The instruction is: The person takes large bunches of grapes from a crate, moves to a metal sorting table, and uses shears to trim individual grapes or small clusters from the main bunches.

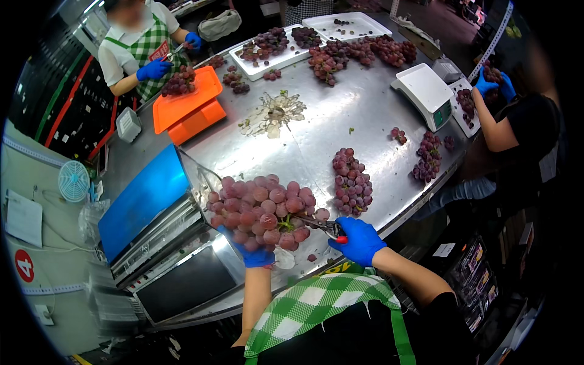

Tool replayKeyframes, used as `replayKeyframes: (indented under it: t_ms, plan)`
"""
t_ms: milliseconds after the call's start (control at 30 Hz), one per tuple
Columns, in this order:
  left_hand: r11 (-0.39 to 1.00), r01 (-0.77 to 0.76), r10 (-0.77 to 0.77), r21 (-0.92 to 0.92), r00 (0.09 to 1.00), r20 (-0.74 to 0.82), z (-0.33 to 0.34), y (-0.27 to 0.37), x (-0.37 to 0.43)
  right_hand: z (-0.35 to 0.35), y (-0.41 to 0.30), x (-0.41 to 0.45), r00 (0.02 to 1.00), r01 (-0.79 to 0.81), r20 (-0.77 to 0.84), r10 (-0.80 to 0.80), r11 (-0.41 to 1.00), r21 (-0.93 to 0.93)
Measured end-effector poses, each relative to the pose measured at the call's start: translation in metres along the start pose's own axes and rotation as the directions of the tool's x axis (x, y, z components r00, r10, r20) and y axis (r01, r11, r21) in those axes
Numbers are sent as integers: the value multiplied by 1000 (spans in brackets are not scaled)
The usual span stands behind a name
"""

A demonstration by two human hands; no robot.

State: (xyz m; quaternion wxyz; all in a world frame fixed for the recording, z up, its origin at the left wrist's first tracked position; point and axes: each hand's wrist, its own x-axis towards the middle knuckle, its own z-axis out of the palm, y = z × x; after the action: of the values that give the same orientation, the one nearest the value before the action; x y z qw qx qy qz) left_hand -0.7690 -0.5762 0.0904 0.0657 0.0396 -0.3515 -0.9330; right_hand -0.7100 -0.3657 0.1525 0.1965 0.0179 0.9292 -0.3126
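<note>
A large bunch of reddish grapes [262, 205] rests in my blue-gloved left hand [255, 252], which supports it from below; most of the fingers are hidden under the fruit. My right hand [359, 240], also gloved in blue, grips a pair of pruning snips [329, 226] with a red handle end. The snips' blades reach the green stem [286, 223] at the bunch's right side; whether they are closed on it I cannot tell. Just beyond my right hand, a second grape bunch [352, 182] lies on the metal table [292, 159].
A blue-covered machine [146, 200] stands close by my left hand. Farther off are an orange scale [191, 100], a white scale [424, 93], white trays [273, 52] and grape heaps [365, 52]. Co-workers with blue gloves [155, 69] handle grapes at the far left and at right [486, 83].
</note>
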Motion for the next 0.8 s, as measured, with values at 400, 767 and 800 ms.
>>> replayKeyframes:
  t_ms: [400,767,800]
  plan:
    - [997,82,-80,12,991,-107,12,5,-11,32,14,4,998,-62,-13,62,997,35]
    - [992,97,-100,85,994,37,-42,-18,-20,36,26,11,998,7,-63,-12,997,-76]
    - [992,95,-99,87,994,41,-42,-19,-19,36,26,10,997,4,-70,-9,997,-80]
